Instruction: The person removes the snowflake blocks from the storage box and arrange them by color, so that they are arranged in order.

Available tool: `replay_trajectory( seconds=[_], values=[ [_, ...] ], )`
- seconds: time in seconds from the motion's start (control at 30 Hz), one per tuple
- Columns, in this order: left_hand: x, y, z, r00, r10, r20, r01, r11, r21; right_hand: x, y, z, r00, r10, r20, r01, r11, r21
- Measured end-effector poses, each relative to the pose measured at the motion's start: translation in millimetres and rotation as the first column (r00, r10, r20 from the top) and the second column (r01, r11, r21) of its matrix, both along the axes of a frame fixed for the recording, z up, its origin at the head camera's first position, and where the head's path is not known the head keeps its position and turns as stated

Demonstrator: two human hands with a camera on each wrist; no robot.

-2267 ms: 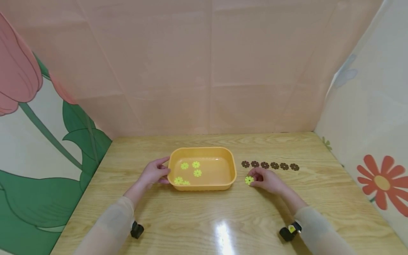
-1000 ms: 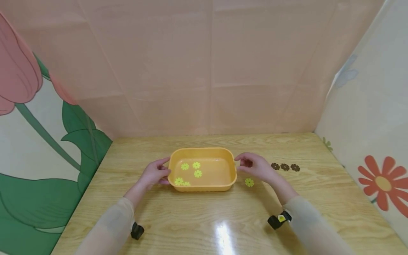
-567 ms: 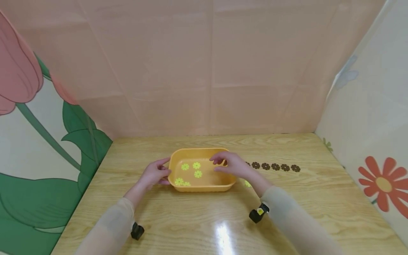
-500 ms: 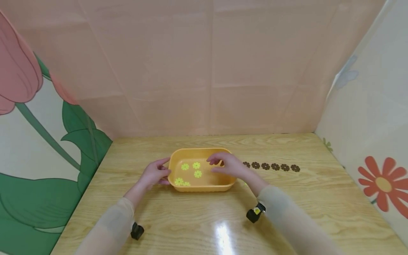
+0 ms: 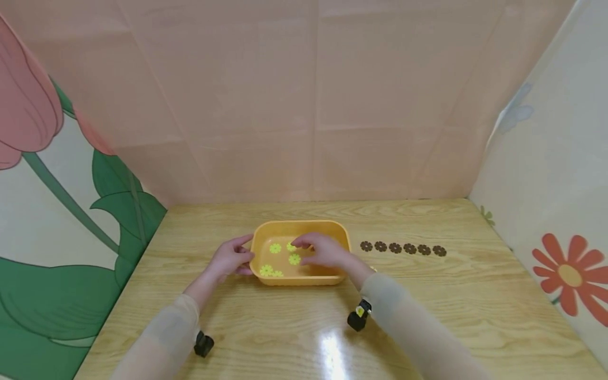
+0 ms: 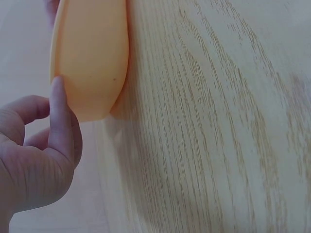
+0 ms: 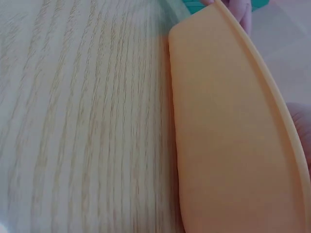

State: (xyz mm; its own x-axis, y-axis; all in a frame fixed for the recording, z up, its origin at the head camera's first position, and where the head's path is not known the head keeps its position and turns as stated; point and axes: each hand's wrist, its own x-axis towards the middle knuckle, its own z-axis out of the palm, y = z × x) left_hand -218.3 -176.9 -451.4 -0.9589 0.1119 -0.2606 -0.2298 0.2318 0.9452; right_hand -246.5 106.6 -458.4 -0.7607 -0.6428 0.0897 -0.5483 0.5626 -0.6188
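Observation:
My left hand (image 5: 230, 256) holds the left end of a shallow orange plastic basin (image 5: 299, 281); in the left wrist view its thumb (image 6: 59, 104) lies against the rim. Over the inside of the basin reaches my right hand (image 5: 325, 250), fingers bent and apart, with nothing seen between them. Its fingertips are close to a yellow flower-shaped piece (image 5: 294, 259) and partly cover another yellow flower piece (image 5: 290, 247). Further left in the basin lie a third yellow flower piece (image 5: 275, 248) and some overlapping ones (image 5: 266, 270). The right wrist view shows mostly the basin's outer wall (image 7: 228, 131).
Several brown flower-shaped pieces (image 5: 396, 247) lie in a row on the wooden table (image 5: 266, 327), right of the basin. A yellow flower piece (image 5: 373, 269) on the table is almost hidden behind my right forearm. Patterned cloths hang at the sides, a pink one (image 5: 304, 105) at the back.
My right hand let go of a yellow flower piece beside the brown row, then moved left over the rim into the basin. My left hand has stayed at the basin's left end.

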Motion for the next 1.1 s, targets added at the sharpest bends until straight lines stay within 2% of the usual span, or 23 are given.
replay_trajectory(
  seconds=[0.2, 0.3, 0.57, 0.9, 1.1],
  values=[
    [0.3, -0.4, 1.1, 1.0, -0.005, -0.005, 0.005, 1.0, 0.004, -3.4, -8, -5.9, 0.997, -0.033, 0.073, 0.033, 0.999, -0.003],
    [1.1, -0.6, 2.2, 1.0, -0.012, -0.006, 0.012, 1.0, 0.004, -5.8, -11, -9.8, 0.995, -0.052, 0.08, 0.052, 0.999, 0.006],
    [2.7, 0.6, 6.3, 1.0, -0.02, -0.009, 0.02, 1.0, 0.0, -9.2, -12, -16.3, 0.997, -0.045, 0.057, 0.043, 0.998, 0.036],
    [2.0, -0.7, 2.7, 1.0, -0.015, -0.012, 0.015, 1.0, 0.002, -11.6, -14, -19.0, 1.0, 0.0, -0.016, 0.002, 0.995, 0.098],
    [3.9, -0.1, 4.0, 1.0, -0.02, -0.014, 0.02, 1.0, 0.01, -10.7, -17, -16.7, 0.999, -0.043, 0.026, 0.039, 0.992, 0.118]
  ],
)
